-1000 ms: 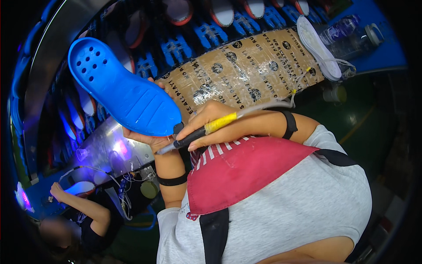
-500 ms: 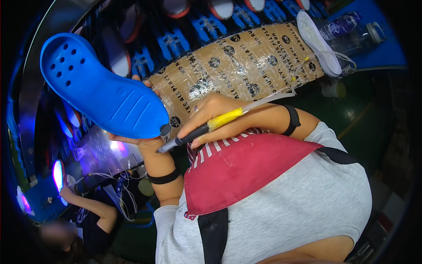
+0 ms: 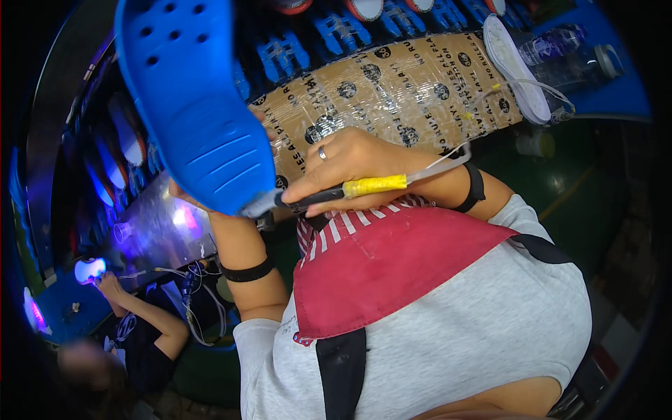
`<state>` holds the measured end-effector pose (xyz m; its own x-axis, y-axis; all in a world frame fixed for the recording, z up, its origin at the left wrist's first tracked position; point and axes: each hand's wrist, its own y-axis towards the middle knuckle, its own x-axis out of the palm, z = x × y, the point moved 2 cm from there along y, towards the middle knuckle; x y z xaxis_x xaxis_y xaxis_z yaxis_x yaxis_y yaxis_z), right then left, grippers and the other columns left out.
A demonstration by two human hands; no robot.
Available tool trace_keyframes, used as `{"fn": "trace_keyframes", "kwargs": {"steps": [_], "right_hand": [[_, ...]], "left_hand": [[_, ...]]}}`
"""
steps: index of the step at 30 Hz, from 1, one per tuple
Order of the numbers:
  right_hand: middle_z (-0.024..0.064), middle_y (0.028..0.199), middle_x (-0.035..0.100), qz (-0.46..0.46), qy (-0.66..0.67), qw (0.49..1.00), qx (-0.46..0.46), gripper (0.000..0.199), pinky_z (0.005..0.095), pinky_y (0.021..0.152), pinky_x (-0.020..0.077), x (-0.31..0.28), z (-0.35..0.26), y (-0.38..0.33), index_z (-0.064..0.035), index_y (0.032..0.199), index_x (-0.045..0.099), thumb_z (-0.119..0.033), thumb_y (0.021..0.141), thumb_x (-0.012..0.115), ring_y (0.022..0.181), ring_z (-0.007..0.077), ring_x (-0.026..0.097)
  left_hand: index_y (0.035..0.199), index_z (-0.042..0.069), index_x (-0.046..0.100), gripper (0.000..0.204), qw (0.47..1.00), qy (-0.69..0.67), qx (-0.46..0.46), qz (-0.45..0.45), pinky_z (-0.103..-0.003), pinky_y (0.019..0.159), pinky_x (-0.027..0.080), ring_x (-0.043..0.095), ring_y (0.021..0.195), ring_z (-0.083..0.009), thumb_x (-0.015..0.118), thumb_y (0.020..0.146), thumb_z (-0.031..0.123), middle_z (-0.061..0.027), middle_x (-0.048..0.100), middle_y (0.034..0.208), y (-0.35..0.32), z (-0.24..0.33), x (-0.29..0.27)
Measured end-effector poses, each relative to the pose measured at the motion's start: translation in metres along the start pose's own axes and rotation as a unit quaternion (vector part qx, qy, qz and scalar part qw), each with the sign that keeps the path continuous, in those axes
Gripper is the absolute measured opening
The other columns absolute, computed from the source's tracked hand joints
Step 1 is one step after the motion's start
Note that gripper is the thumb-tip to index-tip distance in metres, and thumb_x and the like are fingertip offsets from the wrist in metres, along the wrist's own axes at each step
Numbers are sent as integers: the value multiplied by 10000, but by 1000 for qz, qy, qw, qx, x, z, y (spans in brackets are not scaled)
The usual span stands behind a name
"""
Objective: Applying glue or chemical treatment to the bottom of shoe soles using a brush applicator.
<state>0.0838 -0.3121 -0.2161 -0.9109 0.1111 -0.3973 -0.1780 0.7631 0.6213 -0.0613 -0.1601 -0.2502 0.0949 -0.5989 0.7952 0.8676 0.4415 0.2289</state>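
Observation:
A blue foam clog (image 3: 192, 98) with round holes near its toe is held up in front of me, toe pointing up. My left hand (image 3: 183, 197) grips it from underneath, mostly hidden behind the heel. My right hand (image 3: 353, 164), with a ring on one finger, holds a pen-shaped tool (image 3: 350, 189) with a black body and a yellow taped band. Its metal tip touches the heel edge of the clog. A thin tube runs from the tool's back end past my wrist.
A taped cardboard-covered bench (image 3: 392, 84) lies ahead, with a white sole (image 3: 514, 66) and clear plastic bottles (image 3: 560, 49) at its right end. Blue shoe moulds line the conveyor (image 3: 336, 31) behind. Another person (image 3: 133, 329) works at lower left near glowing lamps.
The clog has swung up and toward me, toe now pointing upward and filling more of the view. My right hand with the tool followed, and its tip stays at the heel.

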Motion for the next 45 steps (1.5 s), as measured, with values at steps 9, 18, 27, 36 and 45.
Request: {"fn": "trace_keyframes", "kwargs": {"steps": [9,18,27,36,45], "right_hand": [[78,659,598,-143,2,989,32,235,338,567,469,0,2,-7,-194,971,655,-247,742,674,615,266,572],[40,635,552,-88,-57,994,-13,237,304,548,466,-3,0,-13,-163,962,655,-153,727,677,610,198,562],[28,603,540,-131,-102,986,22,270,317,532,475,2,3,-26,-172,929,654,-105,667,649,612,201,572],[79,651,601,-48,-27,998,-22,190,300,505,449,3,6,-20,-107,883,686,-160,705,729,550,199,560],[63,761,658,74,121,949,281,202,232,578,462,-7,38,-22,-44,907,685,-133,728,717,662,101,593]], "left_hand": [[1351,-3,283,852,984,24,-103,142,-559,875,427,464,1103,-458,467,751,574,-282,387,1295,9,-7,6],[1281,16,423,629,965,13,-187,184,-420,894,466,536,1084,-311,421,817,441,-197,507,1226,9,-8,8],[1244,0,454,602,938,109,-214,251,-388,850,497,589,987,-295,471,809,416,-189,554,1157,2,-1,9],[1308,10,378,655,954,79,-212,194,-408,876,482,549,1065,-314,456,811,429,-201,504,1223,-7,3,5],[1346,39,310,718,956,37,-141,255,-502,894,449,506,1102,-361,444,784,464,-221,435,1281,-27,-37,7]]}}
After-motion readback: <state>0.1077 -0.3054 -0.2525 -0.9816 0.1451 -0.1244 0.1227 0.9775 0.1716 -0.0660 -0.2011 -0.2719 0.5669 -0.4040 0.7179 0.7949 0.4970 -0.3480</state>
